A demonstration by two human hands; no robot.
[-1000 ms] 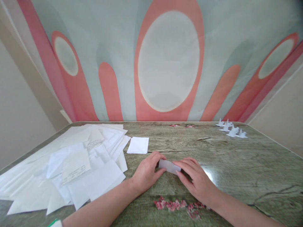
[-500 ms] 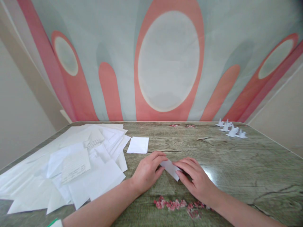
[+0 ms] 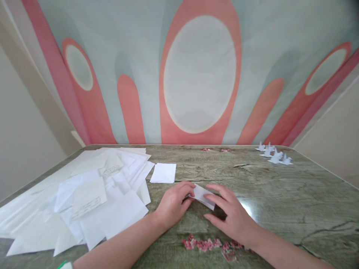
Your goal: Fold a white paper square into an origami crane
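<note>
A small folded piece of white paper [image 3: 202, 195] lies between my hands, a little above the middle front of the table. Its left end is pinched in the fingers of my left hand [image 3: 175, 200]. My right hand [image 3: 228, 211] is at the paper's right end with thumb and fingers spread apart. The right index or middle fingertip reaches over the paper's surface, and the thumb is clear of it.
A neat stack of square white paper [image 3: 163, 173] sits beyond my left hand. Loose white sheets [image 3: 120, 213] cover the left side of the wood-patterned table [image 3: 283, 201]. Several folded paper birds [image 3: 276, 156] stand at the far right. A patterned backdrop [image 3: 151, 93] rises behind.
My right hand has loosened its hold, its thumb and fingers spreading away from the paper. The paper has turned a little and its right end has lifted; my left hand still pinches it.
</note>
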